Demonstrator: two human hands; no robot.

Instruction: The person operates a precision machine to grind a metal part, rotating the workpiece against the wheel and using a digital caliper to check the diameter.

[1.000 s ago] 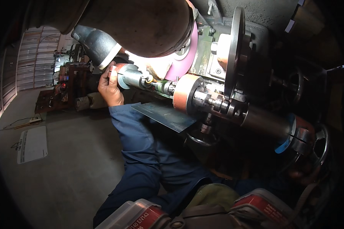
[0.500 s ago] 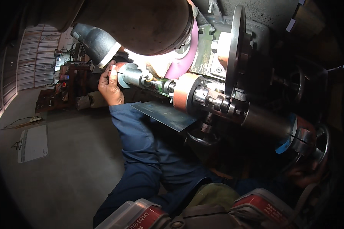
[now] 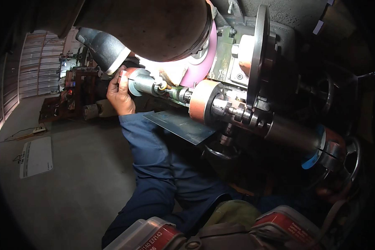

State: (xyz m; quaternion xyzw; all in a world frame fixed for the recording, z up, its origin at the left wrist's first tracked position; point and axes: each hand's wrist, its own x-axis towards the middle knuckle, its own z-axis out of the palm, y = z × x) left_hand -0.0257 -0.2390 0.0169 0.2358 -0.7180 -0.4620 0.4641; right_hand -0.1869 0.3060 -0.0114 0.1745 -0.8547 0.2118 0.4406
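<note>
My left hand is closed over the edge of a red disc at the left end of a machine's spindle line, thumb pressed on its near side. Inward from it a steel cylinder leads to a bright shaft carrying a thick orange-brown drum. Behind this line stands a pink grinding wheel, partly covered by a large dark housing. At the lower right, my right hand is in deep shadow below a chromed handwheel; its fingers cannot be made out.
A lamp lights the wheel area brightly. A large dark disc rises behind the shaft. A thin metal sheet juts out below, beside a lower handwheel. A white board lies on the floor at left.
The fittings on the shaft beside the orange-brown drum look turned. My right hand sits slightly lower and darker by the handwheel. The left hand keeps its place.
</note>
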